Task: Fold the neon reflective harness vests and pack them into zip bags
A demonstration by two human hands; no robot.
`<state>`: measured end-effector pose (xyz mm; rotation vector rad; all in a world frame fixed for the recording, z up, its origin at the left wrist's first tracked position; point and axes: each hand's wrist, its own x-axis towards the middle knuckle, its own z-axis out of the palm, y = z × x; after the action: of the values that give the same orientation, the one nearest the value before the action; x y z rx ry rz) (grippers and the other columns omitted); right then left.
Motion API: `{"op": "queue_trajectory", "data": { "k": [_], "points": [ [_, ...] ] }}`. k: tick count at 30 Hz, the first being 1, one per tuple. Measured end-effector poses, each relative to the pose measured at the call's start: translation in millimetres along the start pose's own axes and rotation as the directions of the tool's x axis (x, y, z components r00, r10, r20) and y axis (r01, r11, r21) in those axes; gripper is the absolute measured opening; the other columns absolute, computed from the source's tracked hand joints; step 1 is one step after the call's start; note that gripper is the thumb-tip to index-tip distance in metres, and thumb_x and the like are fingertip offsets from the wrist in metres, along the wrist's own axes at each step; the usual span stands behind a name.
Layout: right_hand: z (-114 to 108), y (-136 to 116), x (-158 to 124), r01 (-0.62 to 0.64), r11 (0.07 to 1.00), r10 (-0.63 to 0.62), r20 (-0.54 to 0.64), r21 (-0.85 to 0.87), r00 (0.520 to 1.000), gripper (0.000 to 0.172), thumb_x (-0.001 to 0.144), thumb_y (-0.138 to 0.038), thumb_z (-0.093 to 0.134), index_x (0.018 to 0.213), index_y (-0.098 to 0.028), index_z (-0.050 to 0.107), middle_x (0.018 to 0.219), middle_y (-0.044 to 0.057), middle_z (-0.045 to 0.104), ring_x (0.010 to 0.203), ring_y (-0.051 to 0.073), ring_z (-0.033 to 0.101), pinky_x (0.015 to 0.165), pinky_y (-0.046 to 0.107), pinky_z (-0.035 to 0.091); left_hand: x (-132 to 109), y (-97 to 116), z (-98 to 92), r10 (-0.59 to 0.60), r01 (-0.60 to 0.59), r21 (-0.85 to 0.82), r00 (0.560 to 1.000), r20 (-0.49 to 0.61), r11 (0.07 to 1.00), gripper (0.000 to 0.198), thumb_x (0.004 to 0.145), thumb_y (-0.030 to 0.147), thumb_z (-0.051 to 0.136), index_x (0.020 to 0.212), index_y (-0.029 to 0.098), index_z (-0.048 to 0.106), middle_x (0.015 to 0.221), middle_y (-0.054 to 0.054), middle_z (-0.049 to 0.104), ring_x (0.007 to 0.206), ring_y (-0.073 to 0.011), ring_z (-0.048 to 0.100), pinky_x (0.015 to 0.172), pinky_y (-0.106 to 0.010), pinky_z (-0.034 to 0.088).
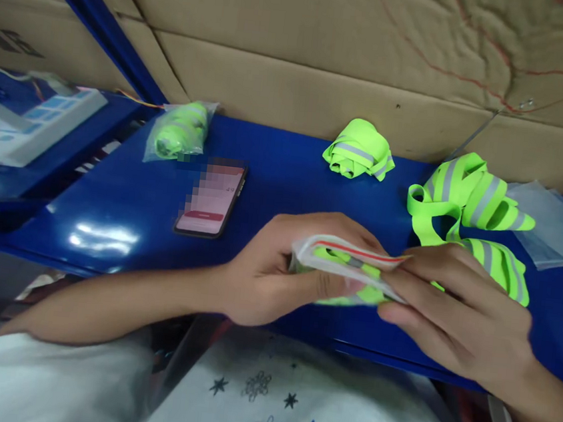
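Observation:
Between my hands, above the front edge of the blue table, is a clear zip bag [307, 254] with a red line along its mouth. Folded neon-green reflective strap [373, 296] shows inside it. My left hand [275, 271] is closed round the bag, thumb on the near side. The fingers of my right hand [467, 311] pinch the right end of the bag's mouth. Just beyond my right hand lies a loose heap of green reflective straps [489, 192], partly hidden by that hand.
A rolled green strap [358, 148] sits at the back of the blue table [285, 171]. Left of it are a bagged green strap [182, 130] and a phone [212, 197]. Empty clear bags [552, 223] lie at right. A white power strip [39, 125] stands far left; cardboard [275, 83] lines the back.

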<state>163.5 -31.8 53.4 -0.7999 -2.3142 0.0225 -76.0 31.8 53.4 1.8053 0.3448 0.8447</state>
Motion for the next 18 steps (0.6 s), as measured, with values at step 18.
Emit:
{"op": "queue_trajectory", "data": {
  "k": [18],
  "points": [
    [2.1,29.9,1.5,-0.726,0.499,0.66,0.335,0.472,0.672,0.04,0.092,-0.053,0.071,0.075,-0.018,0.059,0.058,-0.004,0.054,0.051,0.007,0.049,0.046,0.019,0.037,16.8,-24.9,2.9,-0.695,0.575,-0.586,0.718,0.029,0.57,0.024,0.077,0.032,0.089,0.09,0.014,0.078,0.077,-0.002,0.076,0.064,-0.0128,0.07,0.06,-0.02,0.057]
  ]
}}
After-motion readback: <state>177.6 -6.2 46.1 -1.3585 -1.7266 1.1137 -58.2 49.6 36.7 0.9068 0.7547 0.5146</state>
